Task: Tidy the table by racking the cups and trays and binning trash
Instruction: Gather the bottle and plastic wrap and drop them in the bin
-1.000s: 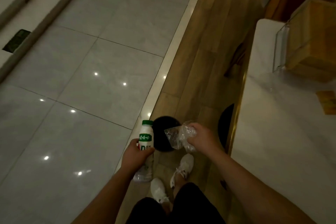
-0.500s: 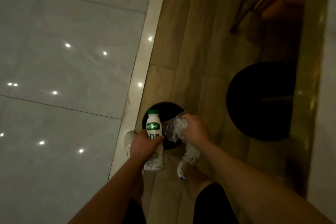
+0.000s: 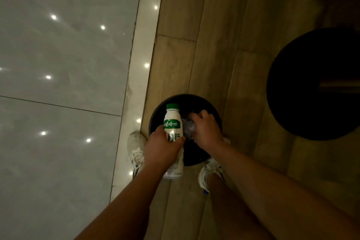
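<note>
A round black bin [image 3: 212, 107] stands on the wooden floor right below me. My left hand [image 3: 162, 146] grips a white drink bottle [image 3: 172, 122] with a green cap and green label, held upright over the bin's left side. My right hand [image 3: 207, 130] is closed on crumpled clear plastic [image 3: 188, 127], which sits over the bin's opening next to the bottle. Most of the plastic is hidden under my fingers.
My two white shoes [image 3: 136, 152] [image 3: 211, 173] stand at the bin's near edge. A black round table base [image 3: 315, 84] sits on the wood floor to the right. Grey glossy tiles [image 3: 58, 64] lie to the left, past a pale border strip [image 3: 140, 64].
I have stepped up to the bin and my view has tilted further down. Both hands moved forward over the bin's opening, and the right hand lowered the plastic toward it.
</note>
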A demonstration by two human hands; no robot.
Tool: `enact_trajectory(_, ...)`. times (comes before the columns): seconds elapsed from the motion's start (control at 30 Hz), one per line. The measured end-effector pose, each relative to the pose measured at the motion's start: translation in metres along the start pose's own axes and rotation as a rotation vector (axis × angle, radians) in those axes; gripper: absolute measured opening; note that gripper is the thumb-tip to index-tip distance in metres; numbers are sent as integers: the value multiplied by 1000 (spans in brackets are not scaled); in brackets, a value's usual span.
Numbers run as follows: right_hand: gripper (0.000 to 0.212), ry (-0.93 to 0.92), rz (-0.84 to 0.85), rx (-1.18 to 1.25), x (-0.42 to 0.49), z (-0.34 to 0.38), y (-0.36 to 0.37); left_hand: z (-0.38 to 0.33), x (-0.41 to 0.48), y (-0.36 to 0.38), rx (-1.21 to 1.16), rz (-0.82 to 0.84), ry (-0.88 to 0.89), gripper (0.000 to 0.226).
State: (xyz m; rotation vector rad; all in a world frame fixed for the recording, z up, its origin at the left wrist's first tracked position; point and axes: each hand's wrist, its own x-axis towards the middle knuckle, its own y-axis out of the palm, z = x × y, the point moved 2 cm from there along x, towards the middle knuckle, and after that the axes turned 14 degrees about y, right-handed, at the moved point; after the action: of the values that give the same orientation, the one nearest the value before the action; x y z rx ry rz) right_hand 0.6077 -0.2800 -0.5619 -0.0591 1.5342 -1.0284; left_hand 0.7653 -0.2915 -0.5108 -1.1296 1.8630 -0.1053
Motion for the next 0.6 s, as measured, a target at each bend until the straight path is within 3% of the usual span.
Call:
enact_trajectory(0.23, 73, -85, 26, -232, 22, 1, 10, 8, 29, 19, 153, 12, -21, 52)
enact_trajectory(0.4, 69, -106, 27, -228, 27, -1, 12, 12, 41, 25, 206, 12, -40, 53)
enact_trajectory(0.6, 85, -143, 63, -137, 25, -6, 3, 13, 46, 32, 244, 31, -7, 58)
